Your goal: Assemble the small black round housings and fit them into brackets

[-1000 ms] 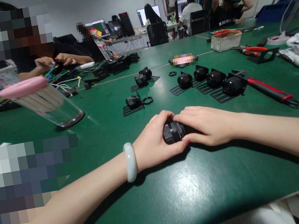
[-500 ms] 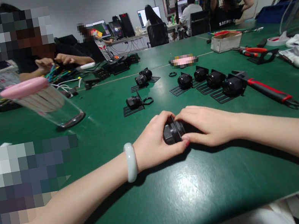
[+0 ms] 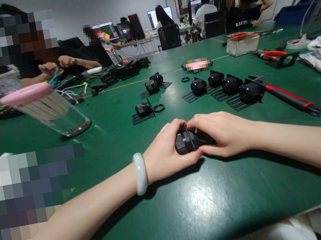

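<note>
Both my hands meet over a small black round plastic fitting (image 3: 187,143) resting on the green table (image 3: 195,209). My left hand (image 3: 166,152), with a white bangle at its wrist, curls round the fitting's left side. My right hand (image 3: 223,133) closes over its right end, fingers wrapped on it. Most of the fitting is hidden under the fingers.
Beyond my hands lie several black fittings on ribbed plates (image 3: 229,86), more of the same fittings (image 3: 144,110), and a red-handled wrench (image 3: 286,95). A glass cup with a pink lid (image 3: 43,109) stands at the left. A cardboard box (image 3: 242,43) and pliers (image 3: 269,53) lie at the right. Other people work across the table.
My right hand's fingers have shifted slightly on the fitting, showing a bit more of its black body. Both arms stay in place.
</note>
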Tool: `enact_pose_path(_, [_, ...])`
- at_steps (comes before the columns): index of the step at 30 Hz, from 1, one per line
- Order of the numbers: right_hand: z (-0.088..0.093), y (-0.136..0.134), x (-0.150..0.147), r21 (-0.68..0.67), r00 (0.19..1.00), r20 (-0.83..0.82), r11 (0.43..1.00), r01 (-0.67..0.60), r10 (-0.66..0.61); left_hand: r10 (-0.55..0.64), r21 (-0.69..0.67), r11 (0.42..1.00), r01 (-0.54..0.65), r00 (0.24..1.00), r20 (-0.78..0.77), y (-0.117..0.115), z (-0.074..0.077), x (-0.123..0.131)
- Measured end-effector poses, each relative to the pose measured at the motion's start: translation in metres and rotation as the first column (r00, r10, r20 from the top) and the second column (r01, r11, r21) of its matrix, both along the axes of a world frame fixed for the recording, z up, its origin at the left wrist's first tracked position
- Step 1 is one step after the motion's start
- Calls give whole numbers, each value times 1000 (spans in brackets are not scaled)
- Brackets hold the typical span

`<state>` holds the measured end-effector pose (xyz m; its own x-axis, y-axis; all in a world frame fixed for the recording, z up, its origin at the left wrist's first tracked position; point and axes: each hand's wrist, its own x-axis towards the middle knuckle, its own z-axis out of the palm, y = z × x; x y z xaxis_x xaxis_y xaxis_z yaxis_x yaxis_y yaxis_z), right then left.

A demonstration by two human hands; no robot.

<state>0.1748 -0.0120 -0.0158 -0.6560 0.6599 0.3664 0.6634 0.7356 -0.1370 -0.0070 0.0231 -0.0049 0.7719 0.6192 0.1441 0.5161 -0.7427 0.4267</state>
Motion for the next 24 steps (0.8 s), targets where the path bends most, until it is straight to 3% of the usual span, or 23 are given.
enact_pose_path(8, [-2,0,0,50,1000,8,998,-24,23,-1,-4,1000,1,1000,6,0,0,0])
enact_pose_path(24, [0,0,-1,18,999,15,999,-30,29,9,-18,1000,-9,1000,29,-1,1,1])
